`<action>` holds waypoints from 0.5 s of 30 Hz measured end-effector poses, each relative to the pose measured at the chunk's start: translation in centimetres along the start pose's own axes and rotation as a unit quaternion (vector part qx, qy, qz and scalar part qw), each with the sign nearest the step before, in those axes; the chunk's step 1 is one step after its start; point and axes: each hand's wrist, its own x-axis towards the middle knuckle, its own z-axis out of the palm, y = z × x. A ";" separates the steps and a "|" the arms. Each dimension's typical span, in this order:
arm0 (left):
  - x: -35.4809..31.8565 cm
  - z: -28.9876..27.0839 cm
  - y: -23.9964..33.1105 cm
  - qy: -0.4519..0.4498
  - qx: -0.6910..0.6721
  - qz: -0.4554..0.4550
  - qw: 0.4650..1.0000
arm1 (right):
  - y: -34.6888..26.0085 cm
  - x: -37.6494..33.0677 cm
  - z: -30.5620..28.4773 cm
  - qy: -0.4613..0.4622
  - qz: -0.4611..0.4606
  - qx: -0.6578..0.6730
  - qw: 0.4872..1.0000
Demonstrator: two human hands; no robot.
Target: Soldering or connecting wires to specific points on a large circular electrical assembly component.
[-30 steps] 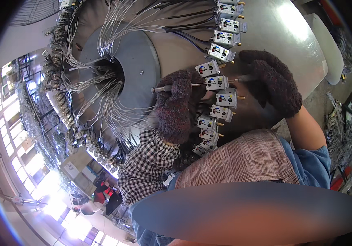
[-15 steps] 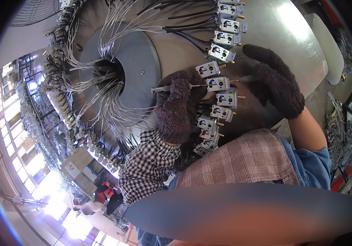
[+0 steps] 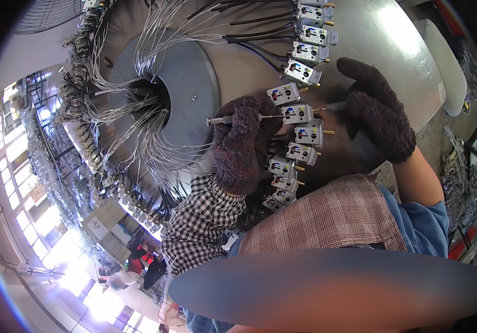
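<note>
My left hand (image 3: 237, 147), in a dark knitted glove, is closed around a screwdriver (image 3: 218, 120). Its thin shaft reaches right to the face of a small metal control box (image 3: 297, 114), which looks like a thermostat with a brass stem. On the box's other side, my right hand (image 3: 384, 119), gloved alike, grips a narrow grey tool (image 3: 335, 106) whose tip is at the stem; its handle is hidden in the glove. One finger of that hand points up and away. Another such box (image 3: 283, 94) sits just beyond, and a further one (image 3: 308, 134) just nearer.
Several like boxes line the rim of a round metal table (image 3: 371, 33). Pale wires (image 3: 149, 119) run from them into the hole of a raised grey disc (image 3: 202, 83). Black leads (image 3: 260, 51) reach the farther boxes. A person (image 3: 120, 279) is at the lower left.
Both hands hold nearly the same pose, tools at the same box. The table and hands appear shifted slightly right in the view. The person in the background has moved a little.
</note>
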 end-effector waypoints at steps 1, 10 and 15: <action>0.0 0.2 0.0 -0.012 0.002 0.010 1.000 | 0.2 0.0 0.1 0.002 0.000 0.000 1.000; -0.2 0.7 0.1 -0.022 0.009 0.027 0.999 | 0.7 0.1 -0.7 -0.007 0.036 -0.034 0.999; 0.2 -0.1 -0.1 -0.007 -0.014 -0.017 1.000 | 1.5 0.0 0.4 0.054 -0.044 0.024 0.997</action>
